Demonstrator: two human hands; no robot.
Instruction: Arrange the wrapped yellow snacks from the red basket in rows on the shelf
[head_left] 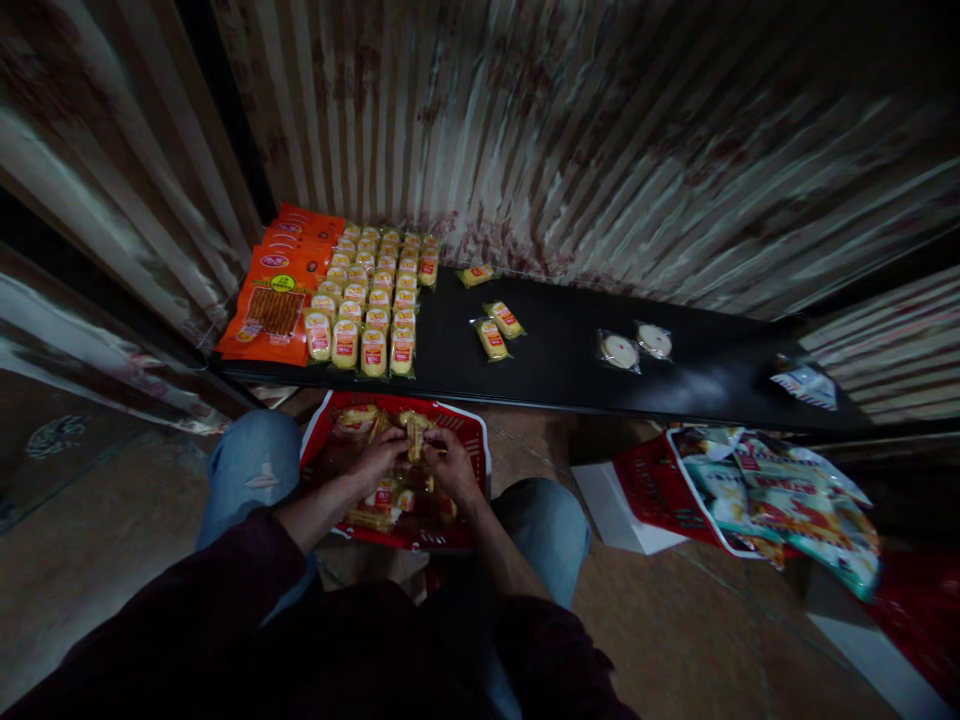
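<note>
A person in a dark top and torn blue jeans sits before a black shelf (555,372), both hands over a red plastic basket with a white rim (476,440). The left hand (380,455) and right hand (450,462) meet above it, fingers pinching a small yellow oblong wrapped snack (415,440) between them. Its long axis runs from the wearer toward the shelf; which end leads cannot be told. Similar yellow packs with red-and-white labels (382,495) lie jumbled inside, pointing several ways.

At right, a second red basket with a white rim (652,488) brims with glossy green, white and red bags (787,490), some overhanging its edge.

On the shelf, flat orange packets (277,300) overlap at the left end beside close rows of upright-labelled yellow packs (373,310), long axes front to back. Three loose yellow packs (492,338) lie apart, the rearmost nearly lengthwise along the shelf, near two round white wrapped pieces (619,350).
</note>
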